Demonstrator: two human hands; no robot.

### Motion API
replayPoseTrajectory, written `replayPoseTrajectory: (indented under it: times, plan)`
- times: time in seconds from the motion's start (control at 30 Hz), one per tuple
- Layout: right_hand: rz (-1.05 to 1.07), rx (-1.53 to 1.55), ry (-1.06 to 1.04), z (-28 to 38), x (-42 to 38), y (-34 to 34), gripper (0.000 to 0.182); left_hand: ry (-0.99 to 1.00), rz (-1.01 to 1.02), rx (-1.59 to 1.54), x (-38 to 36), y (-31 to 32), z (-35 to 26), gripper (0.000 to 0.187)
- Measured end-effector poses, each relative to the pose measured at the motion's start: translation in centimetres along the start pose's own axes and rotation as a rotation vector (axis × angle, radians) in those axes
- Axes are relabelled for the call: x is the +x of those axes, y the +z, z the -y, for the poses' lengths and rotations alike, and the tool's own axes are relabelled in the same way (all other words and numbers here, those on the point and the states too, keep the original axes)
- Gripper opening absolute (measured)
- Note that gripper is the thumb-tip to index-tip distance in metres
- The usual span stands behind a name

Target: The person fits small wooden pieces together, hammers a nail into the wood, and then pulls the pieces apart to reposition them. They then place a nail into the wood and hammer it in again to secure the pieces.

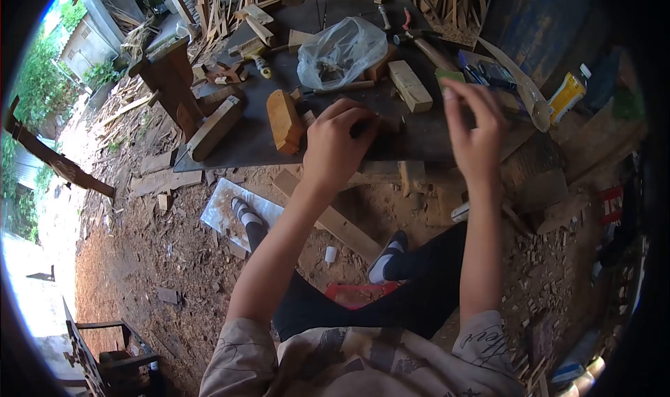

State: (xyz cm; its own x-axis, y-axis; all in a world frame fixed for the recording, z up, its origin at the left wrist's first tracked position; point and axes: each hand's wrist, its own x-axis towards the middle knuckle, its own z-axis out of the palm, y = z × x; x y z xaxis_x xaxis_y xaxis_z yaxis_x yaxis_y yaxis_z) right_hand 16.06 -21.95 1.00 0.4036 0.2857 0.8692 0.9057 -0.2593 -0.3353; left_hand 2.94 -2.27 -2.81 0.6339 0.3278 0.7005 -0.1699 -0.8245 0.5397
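My left hand (pixel 335 144) is over the front of the dark table (pixel 241 135), its fingers curled round a small dark brown wooden piece (pixel 391 123) that sticks out to the right. Most of that piece is hidden by the hand. To the right, my right hand (pixel 480 128) is raised with thumb and forefinger pinched together. A flat green piece (pixel 451 75) shows right at those fingertips; I cannot tell whether they grip it. An orange-brown wooden block (pixel 283 121) stands just left of my left hand. Between the hands, farther back, lies a pale wooden block (pixel 410 86).
A clear plastic bag (pixel 342 51) sits mid-table, with a hammer (pixel 429 48) to its right. A yellow-handled tool (pixel 262 66) lies left. At the right stands a yellow container (pixel 567 98). Wood scraps and a plank (pixel 342 224) litter the ground by the feet.
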Motion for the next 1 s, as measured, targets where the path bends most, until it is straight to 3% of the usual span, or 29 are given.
replayPoseTrajectory:
  times: [0.1,0.27,0.37,0.47,0.57,0.6,0.73,0.83,1.0]
  plan:
    - [0.097,-0.511,0.300,-1.9,-0.1,-4.1,0.039,-0.013,0.011,-0.022,-0.4,0.0,0.1,0.012]
    - [0.520,-0.480,0.510,-5.1,-0.2,-7.1,0.048,-0.002,0.005,-0.004,-0.3,0.1,0.3,0.013]
    - [0.554,-0.207,0.495,-8.1,-0.1,-7.0,0.048,0.012,-0.004,-0.002,-0.4,0.1,0.4,0.013]
    - [0.719,0.327,0.951,-7.2,2.8,-6.4,0.048,-0.030,0.015,-0.021,-0.3,0.0,0.1,0.013]
    - [0.643,1.048,1.165,-7.3,3.7,-5.8,0.049,0.003,-0.019,-0.029,-0.5,0.2,0.3,0.012]
    - [0.682,1.210,1.129,-7.5,3.8,-5.2,0.052,-0.003,-0.016,-0.032,-0.5,0.2,0.4,0.012]
    - [0.616,0.962,1.145,-6.2,3.5,-3.7,0.049,-0.003,-0.010,-0.039,-0.4,0.2,0.3,0.012]
    - [0.535,0.836,0.981,-3.7,1.5,-2.6,0.047,-0.004,-0.016,-0.036,-0.5,0.1,0.3,0.012]
    - [0.309,0.993,0.680,2.4,-2.6,-2.8,0.059,0.033,-0.028,-0.020,-0.7,0.2,0.6,0.013]
